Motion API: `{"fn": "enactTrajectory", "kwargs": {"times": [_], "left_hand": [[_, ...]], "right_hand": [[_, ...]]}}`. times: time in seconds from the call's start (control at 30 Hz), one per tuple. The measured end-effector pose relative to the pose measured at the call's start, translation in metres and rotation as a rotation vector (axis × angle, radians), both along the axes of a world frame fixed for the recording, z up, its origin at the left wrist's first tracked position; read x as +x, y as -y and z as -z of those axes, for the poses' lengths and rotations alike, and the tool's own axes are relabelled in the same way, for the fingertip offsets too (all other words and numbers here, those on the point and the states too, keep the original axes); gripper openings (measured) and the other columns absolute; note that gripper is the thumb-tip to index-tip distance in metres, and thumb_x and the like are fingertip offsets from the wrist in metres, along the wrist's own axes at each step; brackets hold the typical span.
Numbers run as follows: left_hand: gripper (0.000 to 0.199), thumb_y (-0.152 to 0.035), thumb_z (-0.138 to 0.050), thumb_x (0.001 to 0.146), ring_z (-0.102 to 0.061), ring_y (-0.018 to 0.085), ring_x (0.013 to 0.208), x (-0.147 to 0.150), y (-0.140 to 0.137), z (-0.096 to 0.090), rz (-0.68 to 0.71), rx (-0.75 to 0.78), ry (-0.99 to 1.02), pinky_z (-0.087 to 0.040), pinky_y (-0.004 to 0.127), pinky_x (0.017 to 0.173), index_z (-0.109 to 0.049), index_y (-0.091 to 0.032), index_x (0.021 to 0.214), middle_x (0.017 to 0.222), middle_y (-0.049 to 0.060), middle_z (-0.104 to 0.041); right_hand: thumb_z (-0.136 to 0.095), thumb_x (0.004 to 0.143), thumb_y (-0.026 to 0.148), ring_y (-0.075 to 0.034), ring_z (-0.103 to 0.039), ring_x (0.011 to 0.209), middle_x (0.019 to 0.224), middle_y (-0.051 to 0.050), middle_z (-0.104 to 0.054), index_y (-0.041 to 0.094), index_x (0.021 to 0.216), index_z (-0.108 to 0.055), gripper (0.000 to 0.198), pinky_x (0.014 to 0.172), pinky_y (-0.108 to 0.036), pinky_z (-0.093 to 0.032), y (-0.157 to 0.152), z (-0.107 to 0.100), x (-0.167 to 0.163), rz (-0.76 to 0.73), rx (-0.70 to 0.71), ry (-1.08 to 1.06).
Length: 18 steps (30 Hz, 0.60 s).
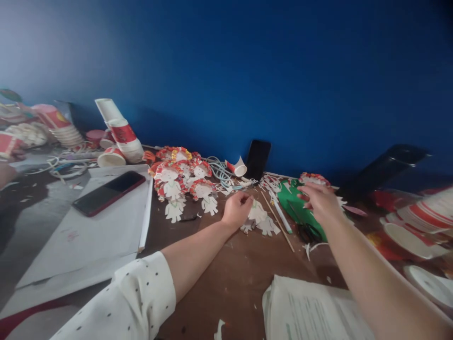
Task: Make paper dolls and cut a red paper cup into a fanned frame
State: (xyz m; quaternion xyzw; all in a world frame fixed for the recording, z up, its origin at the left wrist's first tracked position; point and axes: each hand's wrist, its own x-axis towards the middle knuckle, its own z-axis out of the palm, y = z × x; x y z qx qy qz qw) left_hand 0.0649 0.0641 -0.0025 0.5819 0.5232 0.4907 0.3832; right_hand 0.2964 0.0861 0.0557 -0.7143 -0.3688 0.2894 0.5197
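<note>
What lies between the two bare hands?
Head view, left to right: white paper doll cutouts, thin tan stick, white green-ended pen, then a green sheet bearing black scissors.

From my seat far away, I saw a white sleeve on the left arm, printed with small dark dots set singly and well apart. Its cloth looked soft, with shallow creases and greyish shading in the folds. I noted a plain, loose hem partway up the arm, beyond which the left forearm and left hand were bare. The right forearm tapered to a slim wrist, and the right hand was bare too.
</note>
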Motion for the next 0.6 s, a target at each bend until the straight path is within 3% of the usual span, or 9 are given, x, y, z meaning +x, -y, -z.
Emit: {"fn": "enactTrajectory", "kwargs": {"times": [0.07, 0.2, 0.4, 0.6], "left_hand": [[0.021, -0.035, -0.054, 0.08, -0.05, 0.012, 0.06, 0.0, 0.001, 0.001, 0.01, 0.001, 0.027, -0.037, 0.025, 0.061, -0.057, -0.018, 0.069, 0.059, -0.002, -0.054], [0.023, -0.036, -0.054, 0.082, -0.046, 0.011, 0.06, 0.0, 0.003, -0.002, 0.04, 0.054, 0.039, -0.036, 0.024, 0.06, -0.056, -0.018, 0.069, 0.059, -0.003, -0.052], [0.024, -0.035, -0.053, 0.083, -0.045, 0.01, 0.06, -0.002, 0.009, -0.008, 0.074, 0.138, 0.02, -0.036, 0.023, 0.06, -0.056, -0.017, 0.067, 0.061, -0.002, -0.052], [0.023, -0.036, -0.053, 0.084, -0.049, 0.01, 0.062, -0.002, 0.013, -0.006, 0.134, 0.154, 0.05, -0.038, 0.022, 0.061, -0.06, -0.016, 0.074, 0.067, -0.001, -0.058]], "right_hand": [[-0.066, 0.068, 0.031, -0.017, -0.066, 0.068, 0.096, -0.008, -0.07, 0.019, 0.099, -0.066, 0.033, 0.039, -0.021, -0.036, 0.021, 0.002, -0.023, -0.192, -0.013, 0.027], [-0.061, 0.077, 0.047, -0.018, -0.065, 0.069, 0.078, -0.005, -0.07, 0.018, 0.098, -0.069, 0.036, 0.06, -0.028, -0.048, 0.056, 0.012, -0.061, -0.426, 0.022, 0.311], [-0.06, 0.079, 0.052, -0.021, -0.065, 0.085, 0.098, -0.008, -0.07, 0.018, 0.103, -0.065, 0.042, 0.077, -0.031, -0.05, 0.069, 0.036, -0.079, -0.525, 0.142, 0.343], [-0.062, 0.079, 0.053, -0.018, -0.063, 0.074, 0.084, -0.005, -0.07, 0.018, 0.096, -0.065, 0.04, 0.067, -0.027, -0.049, 0.071, 0.041, -0.076, -0.61, 0.094, 0.259]]}}
